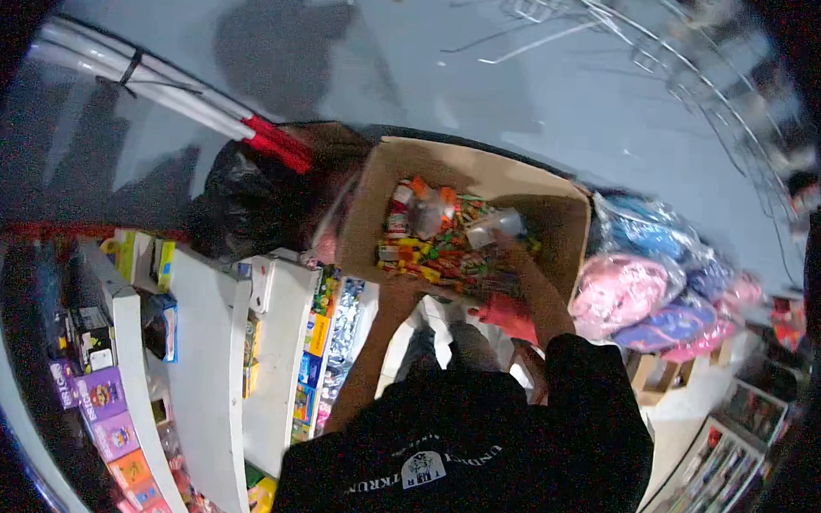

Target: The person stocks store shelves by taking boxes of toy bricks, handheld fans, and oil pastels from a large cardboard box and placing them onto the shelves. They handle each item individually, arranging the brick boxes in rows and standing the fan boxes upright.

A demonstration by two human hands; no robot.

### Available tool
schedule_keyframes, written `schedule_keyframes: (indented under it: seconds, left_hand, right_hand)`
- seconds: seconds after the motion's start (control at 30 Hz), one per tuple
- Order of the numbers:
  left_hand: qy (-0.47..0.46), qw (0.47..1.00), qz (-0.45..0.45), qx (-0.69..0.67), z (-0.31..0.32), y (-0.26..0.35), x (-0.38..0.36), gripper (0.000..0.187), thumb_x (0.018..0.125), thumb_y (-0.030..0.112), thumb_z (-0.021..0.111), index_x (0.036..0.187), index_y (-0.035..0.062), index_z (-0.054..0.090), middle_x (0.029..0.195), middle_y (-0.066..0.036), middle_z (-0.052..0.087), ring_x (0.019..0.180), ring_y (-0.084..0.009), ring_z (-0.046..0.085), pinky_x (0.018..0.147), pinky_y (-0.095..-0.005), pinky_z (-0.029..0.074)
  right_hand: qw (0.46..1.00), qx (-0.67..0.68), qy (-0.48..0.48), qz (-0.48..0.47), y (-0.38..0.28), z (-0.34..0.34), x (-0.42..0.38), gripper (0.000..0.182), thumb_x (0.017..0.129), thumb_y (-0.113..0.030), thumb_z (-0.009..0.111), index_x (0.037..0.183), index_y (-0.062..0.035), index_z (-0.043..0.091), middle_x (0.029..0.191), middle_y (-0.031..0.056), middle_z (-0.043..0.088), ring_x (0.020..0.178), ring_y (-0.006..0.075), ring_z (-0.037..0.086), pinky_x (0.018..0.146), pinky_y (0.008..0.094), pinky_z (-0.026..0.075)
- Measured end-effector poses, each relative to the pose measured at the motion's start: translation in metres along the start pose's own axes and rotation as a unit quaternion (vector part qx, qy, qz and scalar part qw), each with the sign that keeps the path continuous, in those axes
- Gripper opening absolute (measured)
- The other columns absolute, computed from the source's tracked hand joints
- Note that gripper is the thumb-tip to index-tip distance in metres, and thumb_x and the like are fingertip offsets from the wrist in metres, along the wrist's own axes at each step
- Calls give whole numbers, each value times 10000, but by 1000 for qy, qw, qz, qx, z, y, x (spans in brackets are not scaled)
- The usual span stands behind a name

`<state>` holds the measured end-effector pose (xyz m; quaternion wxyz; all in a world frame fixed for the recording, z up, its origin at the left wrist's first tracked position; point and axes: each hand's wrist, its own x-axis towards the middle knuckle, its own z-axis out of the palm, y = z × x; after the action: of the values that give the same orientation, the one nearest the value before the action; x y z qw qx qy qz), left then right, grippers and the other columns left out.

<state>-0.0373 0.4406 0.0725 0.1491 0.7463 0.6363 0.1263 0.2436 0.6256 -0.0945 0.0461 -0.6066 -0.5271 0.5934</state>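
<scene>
A person in a black top reaches into an open cardboard box (486, 173) at the centre of the frame. The box is filled with brightly coloured packets (429, 248) in yellow, green and red.

The right hand (506, 242) is inside the box at its right side, fingers closed around a clear plastic packet (495, 225) that sits just above the heap of packets. The right forearm runs down and right from the box to the black sleeve at lower centre.

The left hand (400, 297) is at the box's lower edge, near the bottom left corner. Its fingers are hidden under the box, so whether they are spread or curled cannot be told. The left forearm runs down from there toward lower centre.

Just below the right forearm lies something red (510, 316); what it is cannot be made out.

Left of the box, a black plastic bag (245, 201) is bunched up, and white rods with red ends (172, 90) cross the upper left. White shelves (208, 358) with boxed goods fill the lower left. At the right, pink and blue bags (649, 283) in clear wrap are stacked beside the box. Wire racks (671, 58) arc across the upper right.
</scene>
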Motion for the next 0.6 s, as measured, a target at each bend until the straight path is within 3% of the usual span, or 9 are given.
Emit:
schedule_keyframes:
  seconds: [0.03,0.07,0.13,0.23,0.33,0.47,0.57,0.6]
  left_hand:
    - [-7,1000,-4,4,-7,1,3,302,772,346,665,1031,191,665,1049,-56,652,951,-316,604,864,-460,466]
    - [-70,995,32,64,-15,1,4,315,791,339,641,1069,191,638,1099,-67,622,944,-329,599,841,-480,472]
    - [-79,991,14,104,-18,6,16,355,780,384,657,1079,194,643,1037,-69,642,933,-321,603,818,-495,473]
    - [-134,988,-73,31,-26,12,30,388,785,436,642,1084,189,641,997,-77,648,918,-302,614,787,-488,476]
    - [-30,995,-24,92,-26,18,32,171,725,293,696,848,176,676,740,-69,648,711,-258,647,602,-424,500]
    - [42,997,21,67,-17,8,27,207,730,293,694,878,149,676,817,-74,664,759,-249,649,667,-407,504]
    - [0,1000,15,-4,-12,1,12,340,817,449,603,1045,200,646,956,-100,643,872,-319,615,719,-486,489]
    - [-17,999,21,23,-10,-1,8,332,810,436,613,1040,200,648,956,-98,643,868,-320,614,718,-485,490]
  right_hand:
    - [1000,5,0,8,-2,1,9,447,880,-416,591,1121,-39,579,1001,104,635,849,258,631,724,375,515]
    - [1000,4,3,14,-4,0,21,456,880,-419,590,1128,-36,576,1004,108,635,850,264,631,722,379,514]
    - [1000,13,8,24,-5,-2,34,475,879,-426,589,1140,-31,569,1012,116,634,852,276,629,719,385,513]
    - [999,37,20,32,2,-2,39,502,878,-437,587,1159,-22,560,1023,128,634,855,294,628,714,395,510]
    - [996,76,41,33,17,-1,31,529,877,-448,586,1177,-14,550,1034,140,634,857,312,626,709,404,508]
    - [986,157,58,24,34,0,14,566,876,-463,583,1202,-2,538,1048,156,634,861,336,624,702,417,505]
    - [971,232,58,27,45,-5,8,594,876,-474,582,1221,6,528,1059,168,634,864,354,622,697,427,502]
    - [967,248,63,17,39,-8,4,603,875,-478,581,1227,9,525,1063,172,634,865,360,621,696,430,501]
